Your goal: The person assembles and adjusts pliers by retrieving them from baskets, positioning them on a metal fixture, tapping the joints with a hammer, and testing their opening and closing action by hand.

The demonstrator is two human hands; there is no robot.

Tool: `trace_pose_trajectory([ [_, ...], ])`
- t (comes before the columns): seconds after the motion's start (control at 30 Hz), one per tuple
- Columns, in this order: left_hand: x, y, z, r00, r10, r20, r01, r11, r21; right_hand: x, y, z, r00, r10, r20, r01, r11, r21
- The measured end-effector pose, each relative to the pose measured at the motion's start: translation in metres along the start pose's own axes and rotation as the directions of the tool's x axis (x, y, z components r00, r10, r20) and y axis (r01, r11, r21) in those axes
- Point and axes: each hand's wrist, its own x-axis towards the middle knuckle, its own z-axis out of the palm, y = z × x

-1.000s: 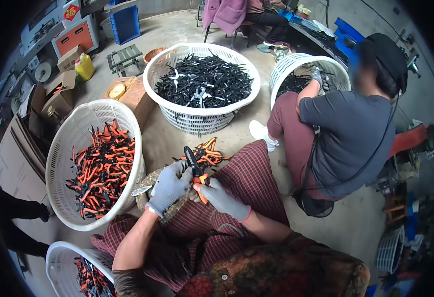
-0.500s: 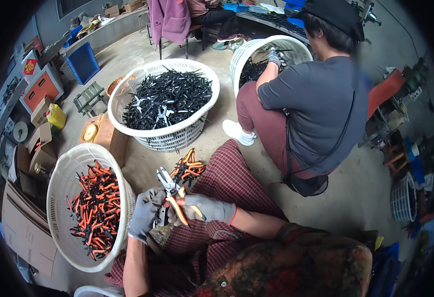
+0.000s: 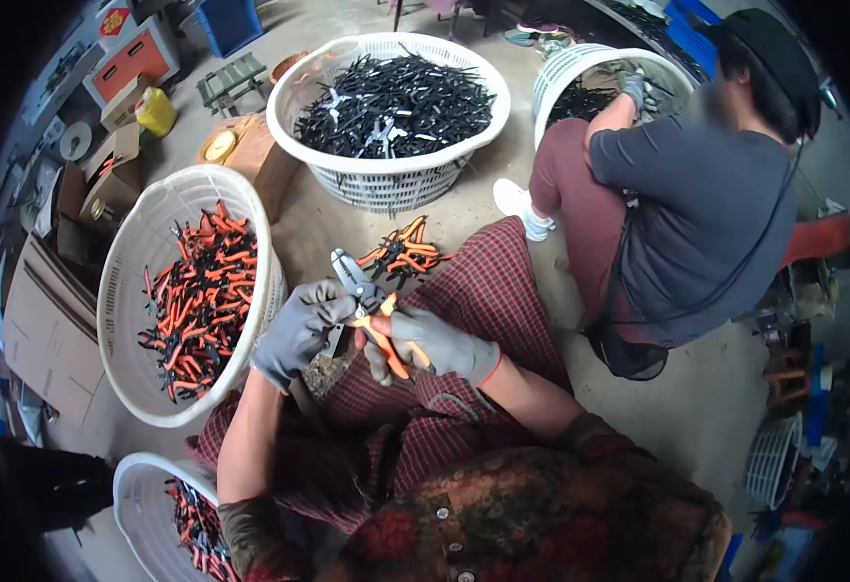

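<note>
My right hand [image 3: 444, 344], in a grey glove with a red cuff edge, is closed around the handles of a pair of pliers [image 3: 383, 347]. The handles are orange, and the grey metal jaws point up and away from me. Against the pliers near the pivot is my left hand [image 3: 299, 328], also gloved in grey, with its fingers bent and pinched together. What lies between those fingers is hidden. Just below them a small flat metal piece [image 3: 334, 339] shows. Beyond my hands, a heap of orange-handled pliers [image 3: 407, 254] lies on the floor by my checked skirt.
To the left stands a white basket [image 3: 277, 276] of orange-and-black pliers; another white basket [image 3: 134, 466] is at lower left. Ahead is a white basket [image 3: 376, 163] of black-handled tools. A co-worker [image 3: 696, 223] crouches at right, one gloved hand in a tilted basket [image 3: 548, 92].
The view has tipped down, so things sit higher and the lower-left basket shows more. The pliers stay in my right hand, turned slightly, with my left hand still against them.
</note>
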Motion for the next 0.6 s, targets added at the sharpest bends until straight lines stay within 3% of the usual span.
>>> trace_pose_trajectory([
  [0.03,-0.005,0.004,0.005,0.998,-0.020,-0.058,0.022,1.000,0.020,-0.001,-0.006,0.000,0.999,0.039,0.007,-0.039,0.998,-0.040],
  [0.13,-0.009,0.007,-0.009,0.989,-0.089,-0.118,0.114,0.967,0.227,0.014,0.004,-0.010,0.994,0.071,0.085,-0.083,0.987,0.139],
  [0.17,-0.009,-0.002,-0.013,0.993,0.057,-0.103,-0.046,0.993,0.107,0.018,0.005,-0.010,0.992,0.085,0.094,-0.097,0.986,0.135],
  [0.2,-0.005,-0.014,-0.032,0.990,0.009,-0.143,0.010,0.991,0.135,0.021,0.007,-0.009,0.991,0.096,0.098,-0.108,0.985,0.133],
  [0.23,-0.010,-0.010,-0.041,0.966,0.005,-0.259,0.001,1.000,0.023,0.024,0.010,-0.010,0.989,0.106,0.104,-0.119,0.985,0.126],
  [0.27,-0.016,-0.004,-0.048,0.929,-0.013,-0.370,-0.021,0.996,-0.089,0.027,0.012,-0.008,0.994,0.093,0.050,-0.097,0.992,0.079],
  [0.37,-0.035,0.003,-0.079,0.838,0.129,-0.530,-0.226,0.966,-0.123,0.041,0.020,-0.017,0.972,0.137,-0.191,-0.180,0.956,-0.234],
  [0.43,-0.047,0.006,-0.092,0.798,0.121,-0.590,-0.249,0.958,-0.140,0.059,0.030,-0.031,0.955,0.068,-0.289,-0.190,0.887,-0.421],
  [0.5,-0.055,0.003,-0.101,0.785,0.147,-0.602,-0.282,0.950,-0.135,0.078,0.031,-0.041,0.936,-0.060,-0.346,-0.211,0.693,-0.689],
  [0.53,-0.057,0.002,-0.104,0.794,0.169,-0.584,-0.275,0.957,-0.096,0.084,0.021,-0.031,0.950,-0.171,-0.262,-0.150,0.487,-0.860],
  [0.6,-0.061,0.002,-0.104,0.817,0.179,-0.548,-0.243,0.969,-0.046,0.085,0.003,0.002,0.911,-0.382,-0.157,-0.106,0.151,-0.983],
])
